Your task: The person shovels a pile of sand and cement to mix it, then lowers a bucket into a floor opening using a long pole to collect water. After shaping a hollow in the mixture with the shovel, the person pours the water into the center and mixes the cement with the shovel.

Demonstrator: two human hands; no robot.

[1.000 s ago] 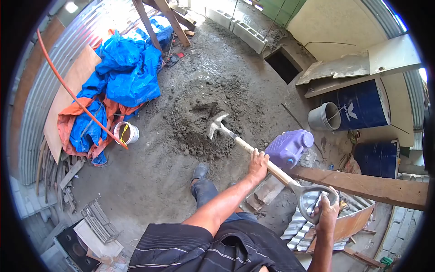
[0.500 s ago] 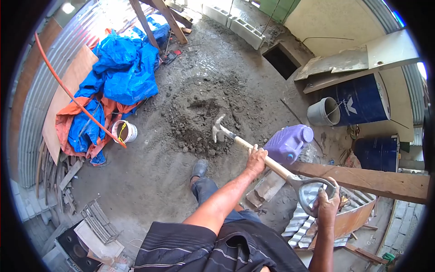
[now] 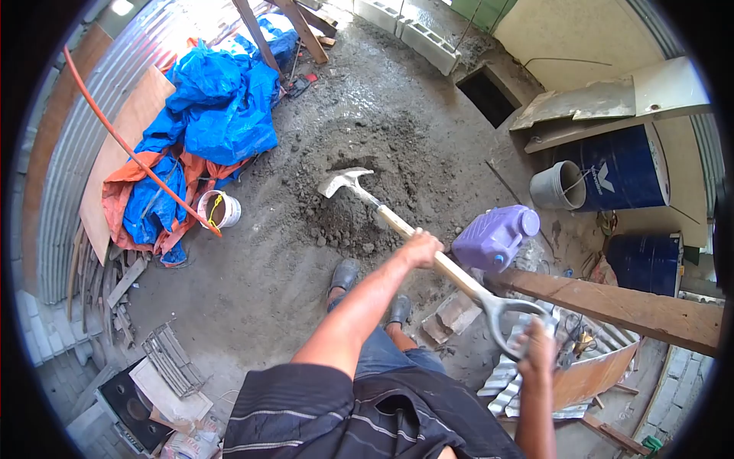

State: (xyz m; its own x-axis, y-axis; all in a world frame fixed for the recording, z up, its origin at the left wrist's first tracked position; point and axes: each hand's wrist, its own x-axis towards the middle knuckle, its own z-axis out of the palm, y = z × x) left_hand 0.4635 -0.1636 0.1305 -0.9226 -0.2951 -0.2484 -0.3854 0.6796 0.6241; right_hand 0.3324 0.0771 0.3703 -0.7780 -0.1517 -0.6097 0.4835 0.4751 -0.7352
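Note:
A shovel with a wooden shaft slants across the middle of the head view. Its metal blade is over the heap of grey, crumbly mix, close to a hollow in its top. My left hand is wrapped round the shaft about halfway along. At the grey D-shaped handle, my right hand is closed on the grip, slightly blurred. Beside the shaft lies a purple jerrycan, near my left hand.
Blue tarp and a white bucket are on the left. A grey bucket and a blue drum stand at the right, beyond a wooden beam. A square floor opening is at the back.
The shovel blade has moved up and left over the heap and turned, showing more of its face. Both hands have shifted slightly left with it. My second foot has come into view.

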